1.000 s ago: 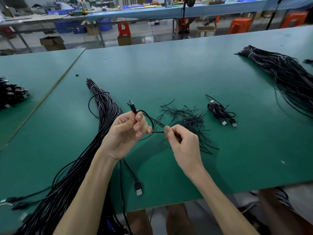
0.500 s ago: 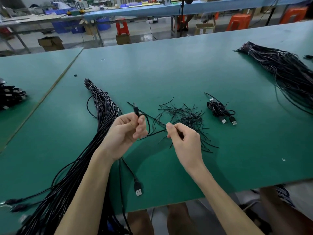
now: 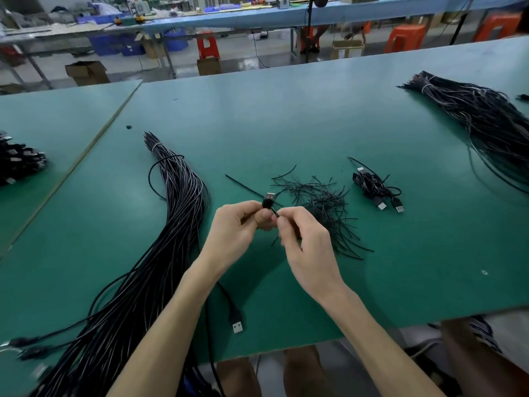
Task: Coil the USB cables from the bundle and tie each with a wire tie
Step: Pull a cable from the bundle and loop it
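Note:
My left hand [image 3: 237, 227] pinches a black USB cable just below its plug [image 3: 268, 198], which points up and away. My right hand [image 3: 307, 239] touches the left one, its fingertips closed on the same cable beside the plug. The cable hangs below my left wrist to a second USB plug [image 3: 237, 325] lying on the green table [image 3: 286, 116]. A thick bundle of black cables [image 3: 171, 239] lies to the left. A loose heap of black wire ties [image 3: 323, 204] sits just beyond my right hand. One coiled, tied cable [image 3: 375, 187] rests right of the ties.
Another large cable bundle [image 3: 481, 124] lies at the far right. A pile of black plugs [image 3: 17, 164] sits on the neighbouring table at left. A single wire tie [image 3: 243, 184] lies apart from the heap. The table's near edge runs under my forearms.
My hands have come together; the right hand moved left to meet the left. The plug now sticks up between them, and the open loop of cable seen earlier is gone.

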